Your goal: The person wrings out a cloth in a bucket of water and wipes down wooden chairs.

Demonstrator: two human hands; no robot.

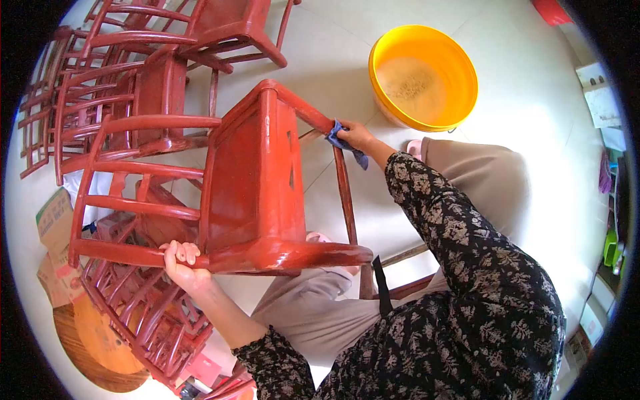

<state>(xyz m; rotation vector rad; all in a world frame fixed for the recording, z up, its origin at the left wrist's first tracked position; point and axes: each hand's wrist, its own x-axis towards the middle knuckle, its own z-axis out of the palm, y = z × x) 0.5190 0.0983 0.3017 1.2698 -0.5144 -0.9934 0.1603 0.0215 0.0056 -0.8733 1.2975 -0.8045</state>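
Your left hand (184, 265) grips the chair (237, 193), fingers curled; your right hand (357, 136), fingers half hidden, seems to pinch the cloth (334, 137).

Floor (327, 57): pale, tiled, glossy
Yellow bucket (465, 70): standing upright on it
Red chairs (230, 25): crowded together at upper left
Pink shoe (415, 148): near the bucket

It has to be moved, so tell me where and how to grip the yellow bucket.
Likely best: grip the bucket by opposite sides of its rim, from above. It stands upright, its round mouth open and uncovered. It seems to hold cloudy liquid, so keep it level. The right hand is nearer but holds the blue cloth against the held chair.
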